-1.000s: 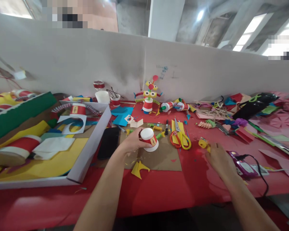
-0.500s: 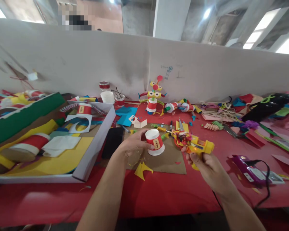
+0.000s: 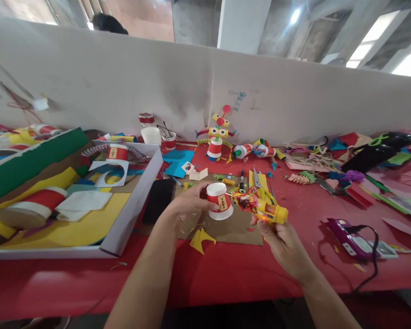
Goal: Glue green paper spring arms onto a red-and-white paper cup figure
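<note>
My left hand [image 3: 195,201] grips a red and white paper cup [image 3: 216,194] from its left side, thumb on the front label. The cup is upside down over a brown cardboard sheet [image 3: 239,234]. My right hand [image 3: 277,235] is wrapped round a yellow hot glue gun [image 3: 265,210] with a small orange light on it. Its nozzle points left and is at the cup's right side; whether it touches I cannot tell. Yellow paper scraps [image 3: 201,240] lie in front of the cup. Behind it are a folded orange paper strip [image 3: 228,182] and scissors [image 3: 256,178].
A shallow box [image 3: 137,201] with cups and paper stands at left, a black phone [image 3: 159,201] beside it. A cup figure [image 3: 215,147] stands near the back wall. At right lie a purple power strip [image 3: 349,240] with a black cord and a black bottle [image 3: 380,151].
My right hand has brought the glue gun left, so its nozzle is now at the cup's side. My left hand keeps its hold on the cup. The view has shifted slightly.
</note>
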`<state>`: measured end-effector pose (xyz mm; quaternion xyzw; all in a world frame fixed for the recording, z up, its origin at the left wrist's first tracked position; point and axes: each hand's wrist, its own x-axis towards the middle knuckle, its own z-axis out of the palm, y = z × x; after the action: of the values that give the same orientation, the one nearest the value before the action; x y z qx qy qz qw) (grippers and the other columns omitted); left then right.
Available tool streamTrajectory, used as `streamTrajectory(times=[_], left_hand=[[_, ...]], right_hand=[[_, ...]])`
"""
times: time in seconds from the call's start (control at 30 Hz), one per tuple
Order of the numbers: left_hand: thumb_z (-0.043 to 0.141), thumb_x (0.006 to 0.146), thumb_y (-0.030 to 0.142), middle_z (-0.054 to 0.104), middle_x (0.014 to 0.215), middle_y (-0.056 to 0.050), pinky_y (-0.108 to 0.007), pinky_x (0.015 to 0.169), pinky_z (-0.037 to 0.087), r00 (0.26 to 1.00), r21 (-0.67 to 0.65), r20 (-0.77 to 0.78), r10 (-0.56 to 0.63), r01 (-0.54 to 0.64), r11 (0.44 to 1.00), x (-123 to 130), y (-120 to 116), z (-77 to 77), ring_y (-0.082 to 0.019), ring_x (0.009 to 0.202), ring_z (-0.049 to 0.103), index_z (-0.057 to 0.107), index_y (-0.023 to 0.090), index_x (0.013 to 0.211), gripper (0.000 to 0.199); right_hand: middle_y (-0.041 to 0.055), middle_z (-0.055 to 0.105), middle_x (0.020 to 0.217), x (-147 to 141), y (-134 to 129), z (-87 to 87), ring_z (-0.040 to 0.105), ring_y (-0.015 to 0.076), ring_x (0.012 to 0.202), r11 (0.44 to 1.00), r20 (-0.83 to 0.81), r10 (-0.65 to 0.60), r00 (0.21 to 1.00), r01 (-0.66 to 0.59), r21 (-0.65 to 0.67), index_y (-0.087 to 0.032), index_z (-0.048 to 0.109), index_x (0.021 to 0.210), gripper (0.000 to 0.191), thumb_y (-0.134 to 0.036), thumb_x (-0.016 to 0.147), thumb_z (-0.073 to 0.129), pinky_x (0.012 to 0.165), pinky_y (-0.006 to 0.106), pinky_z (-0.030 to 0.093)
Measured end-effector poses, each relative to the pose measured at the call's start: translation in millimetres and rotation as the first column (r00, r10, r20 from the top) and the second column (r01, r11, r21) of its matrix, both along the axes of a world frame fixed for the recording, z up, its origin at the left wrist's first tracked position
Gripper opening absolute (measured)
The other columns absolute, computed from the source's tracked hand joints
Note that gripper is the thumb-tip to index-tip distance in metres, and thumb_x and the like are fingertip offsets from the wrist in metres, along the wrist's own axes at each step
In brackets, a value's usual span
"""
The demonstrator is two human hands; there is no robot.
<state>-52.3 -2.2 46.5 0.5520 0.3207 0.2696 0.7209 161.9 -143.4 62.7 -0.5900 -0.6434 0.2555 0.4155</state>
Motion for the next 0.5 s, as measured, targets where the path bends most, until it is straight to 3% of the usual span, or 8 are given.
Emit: streamTrajectory(times=[0.23,0.4,0.5], left_hand=[[0.082,0.054,0.007,0.068,0.103,-0.005,-0.032,0.084,0.044,0.999,-0.050,0.047,0.011,-0.008,0.999,0,-2,4.8,-0.020,0.096,0.061,0.060,0.019,0.111,0.062],[0.078,0.062,0.010,0.069,0.102,-0.007,-0.032,0.083,0.045,0.966,-0.086,0.259,-0.022,0.046,0.995,-3,-2,4.9,-0.020,0.093,0.062,0.064,0.017,0.108,0.049],[0.075,0.066,0.011,0.069,0.100,-0.007,-0.031,0.077,0.048,0.947,-0.156,0.320,-0.018,0.072,0.985,-5,-1,2.4,-0.018,0.086,0.064,0.064,0.017,0.109,0.044]], right_hand=[[0.0038,0.060,0.079,8,0,-4.4,0.052,0.0159,0.073,0.998,-0.119,-0.046,0.992,0.039,-0.057,-0.020,0.059,0.089,0.033,-0.049,0.092,0.044,0.064,0.026,0.044],[0.0001,0.051,0.069,12,-4,-6.2,0.040,0.0119,0.058,0.993,-0.217,-0.077,0.973,0.056,-0.099,-0.020,0.059,0.091,0.034,-0.051,0.091,0.045,0.051,0.024,0.036],[0.0018,0.054,0.076,12,-6,-7.2,0.040,0.0116,0.059,0.996,-0.271,-0.067,0.960,0.046,-0.082,-0.020,0.059,0.093,0.033,-0.050,0.092,0.046,0.051,0.024,0.035]])
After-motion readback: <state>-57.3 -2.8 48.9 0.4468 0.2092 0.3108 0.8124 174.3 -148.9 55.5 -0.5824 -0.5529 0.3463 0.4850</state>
